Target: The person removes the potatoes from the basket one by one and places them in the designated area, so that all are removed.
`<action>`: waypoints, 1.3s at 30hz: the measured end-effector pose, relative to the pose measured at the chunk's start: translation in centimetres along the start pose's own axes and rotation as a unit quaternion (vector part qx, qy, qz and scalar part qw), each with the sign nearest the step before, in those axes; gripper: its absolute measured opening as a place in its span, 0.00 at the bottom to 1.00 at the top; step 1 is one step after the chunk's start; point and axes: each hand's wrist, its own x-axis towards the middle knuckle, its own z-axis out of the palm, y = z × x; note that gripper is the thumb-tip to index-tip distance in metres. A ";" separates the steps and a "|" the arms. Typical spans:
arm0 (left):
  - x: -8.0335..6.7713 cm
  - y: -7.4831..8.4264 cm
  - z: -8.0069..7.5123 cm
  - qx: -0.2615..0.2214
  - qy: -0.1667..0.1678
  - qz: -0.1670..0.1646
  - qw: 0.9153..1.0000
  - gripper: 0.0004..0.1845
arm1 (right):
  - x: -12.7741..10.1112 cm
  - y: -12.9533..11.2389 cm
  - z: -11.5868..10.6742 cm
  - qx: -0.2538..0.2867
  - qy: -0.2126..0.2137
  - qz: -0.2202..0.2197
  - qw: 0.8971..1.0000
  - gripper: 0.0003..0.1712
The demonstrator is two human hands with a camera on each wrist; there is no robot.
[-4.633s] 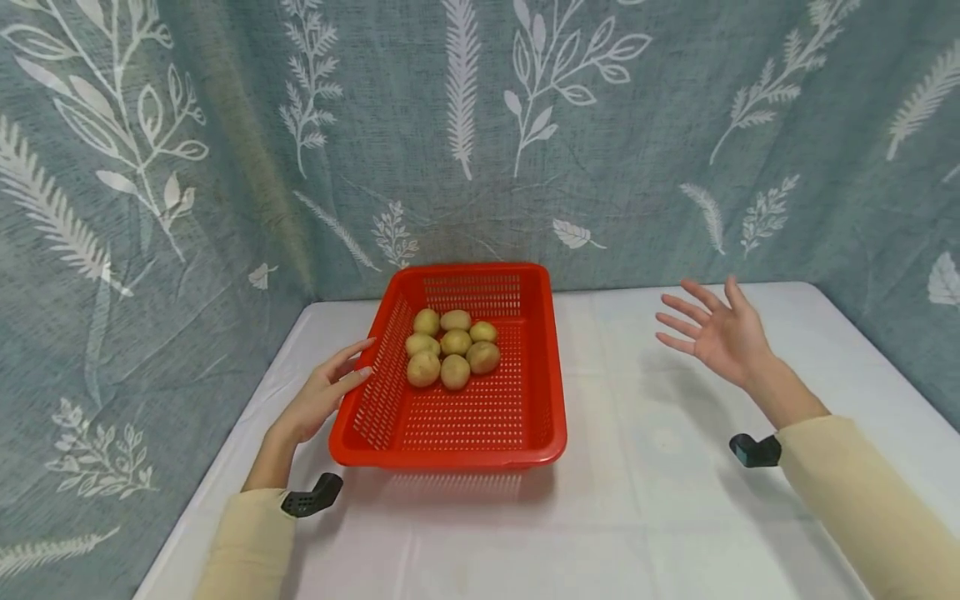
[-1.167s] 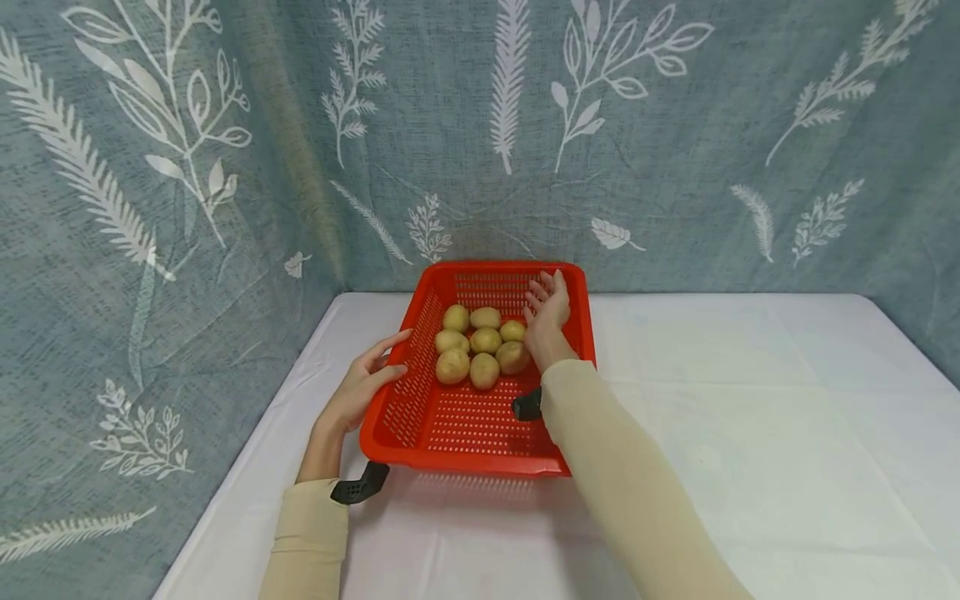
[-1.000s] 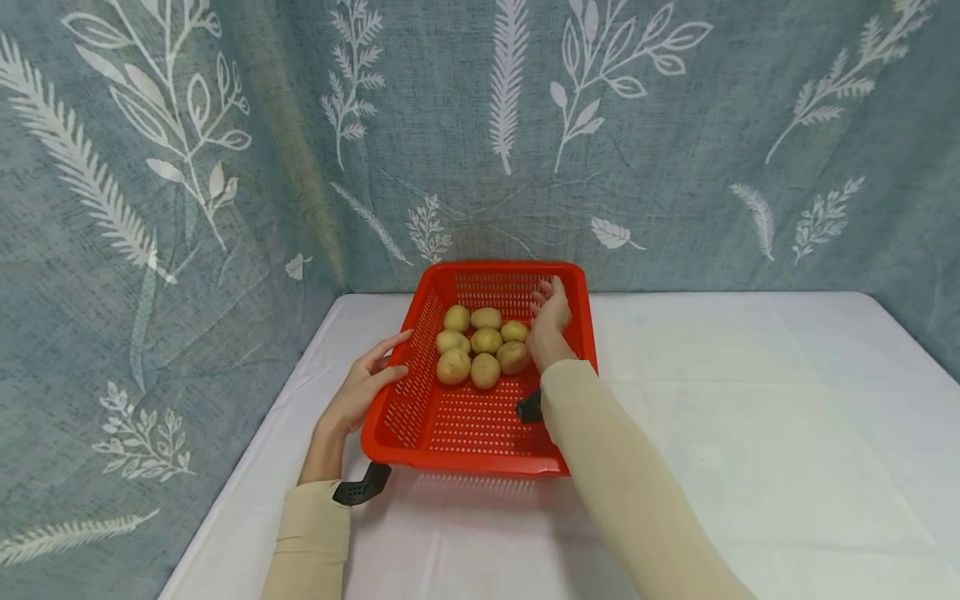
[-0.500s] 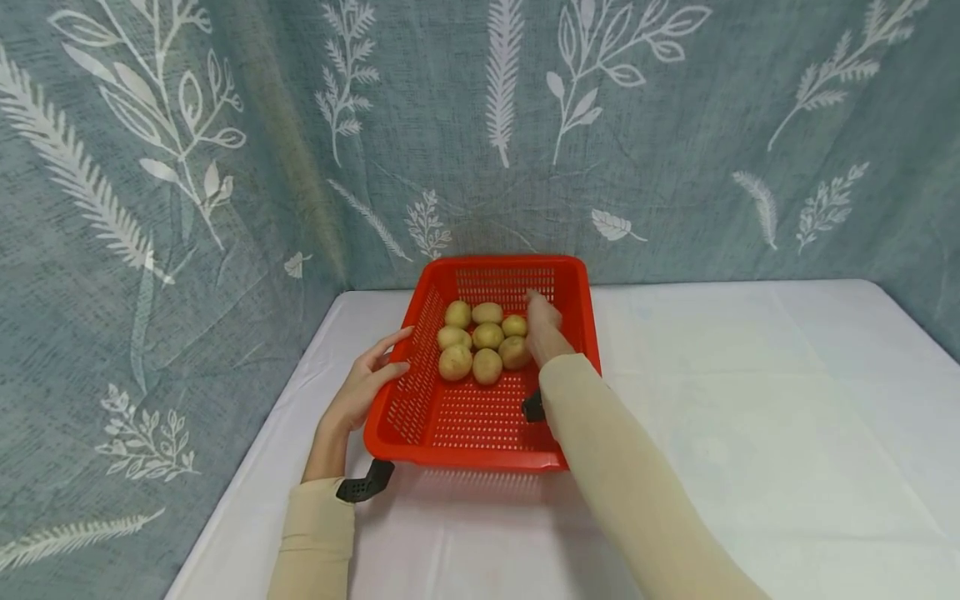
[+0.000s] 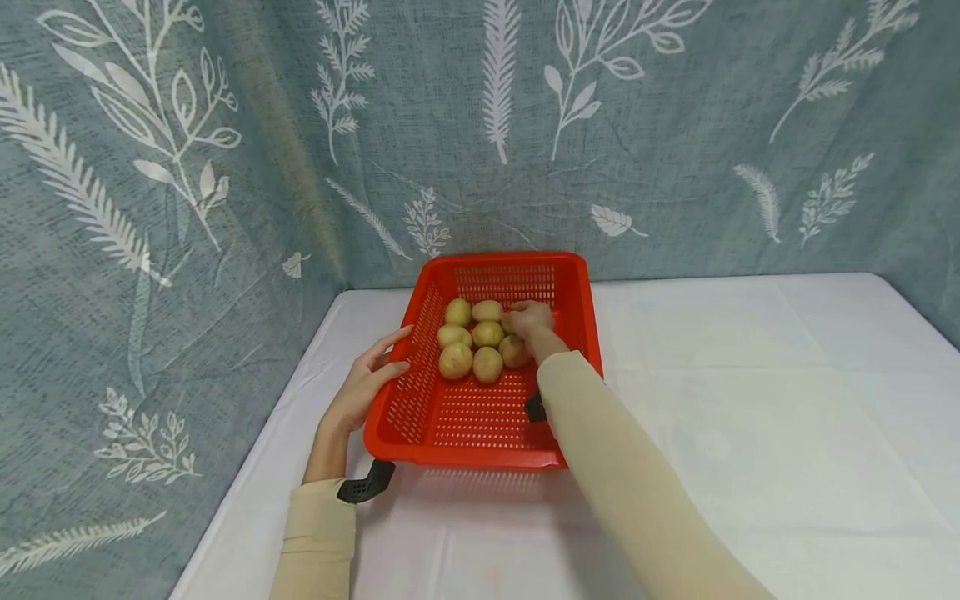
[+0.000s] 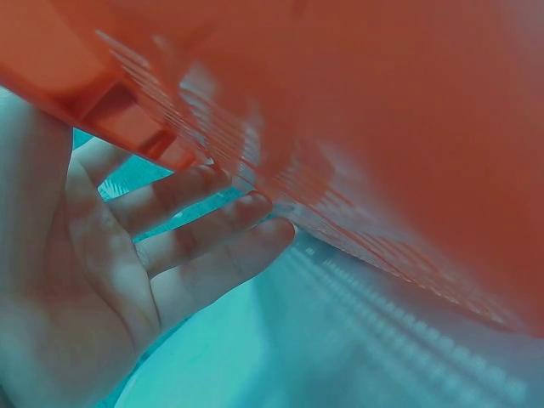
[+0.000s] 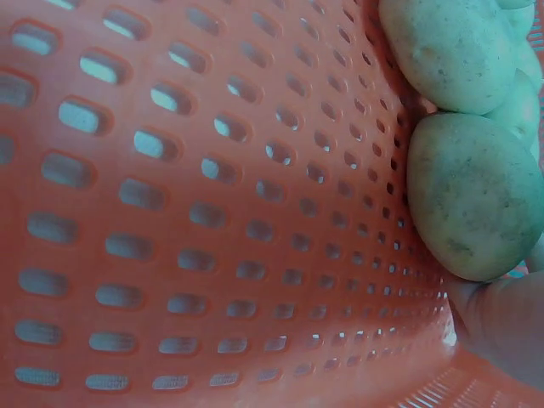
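Fingers [image 5: 390, 340] of the left hand [image 5: 363, 387] lie straight and a little spread, flat against the outside wall of the red basket [image 5: 465, 417]. They hold nothing; they only touch the basket's left side. The left wrist view shows the same thing from close up: long fingers [image 6: 204, 246] lie along the holed red wall [image 6: 357, 170].

Over in the basket, the right hand [image 5: 529, 318] comes down on the pile of potatoes [image 5: 472, 337]. Its fingers bend over the potato at the far right of the pile [image 5: 511, 322], which is mostly hidden under the hand. I cannot tell if the hand has a full grip on it yet. The right wrist view shows two potatoes [image 7: 472, 195] up close on the basket floor [image 7: 187, 238], with a bit of the hand [image 7: 510, 319] at the corner.

All the potatoes sit close together in the back half of the basket. The front half of the basket floor shows only its rows of holes.

The basket rests on a white table [image 5: 750, 400], close to the table's left edge. Behind the basket hangs a blue-grey cloth with white leaves [image 5: 525, 125]. Both arms wear pale yellow sleeves [image 5: 637, 500].
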 end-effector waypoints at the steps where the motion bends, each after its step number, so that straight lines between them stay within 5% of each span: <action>1: 0.0 0.0 0.0 0.000 0.000 0.000 1.000 0.30 | 0.0 0.0 0.0 0.002 0.001 0.001 1.000 0.21; 8: 0.0 0.1 0.1 0.006 0.001 -0.004 1.000 0.30 | 0.0 0.1 0.1 0.010 0.023 0.001 1.000 0.20; 18: -0.1 0.0 0.1 0.015 0.003 -0.006 1.000 0.30 | 0.2 0.2 0.3 0.105 0.069 -0.009 0.992 0.22; 21: -0.1 0.1 0.1 0.014 0.001 -0.007 1.000 0.30 | 0.4 0.0 0.3 0.169 0.091 -0.005 0.981 0.22; 30: 0.0 0.0 0.1 0.006 0.000 -0.002 1.000 0.30 | 0.1 -0.9 0.4 0.378 0.093 0.009 0.921 0.23; 33: 0.0 -0.1 0.1 0.006 0.001 0.000 1.000 0.30 | -0.2 -1.1 0.3 0.405 0.073 0.009 0.911 0.24; 39: -0.1 0.1 0.0 0.012 -0.001 0.001 1.000 0.30 | -0.3 -1.5 0.6 0.417 0.044 -0.005 0.908 0.26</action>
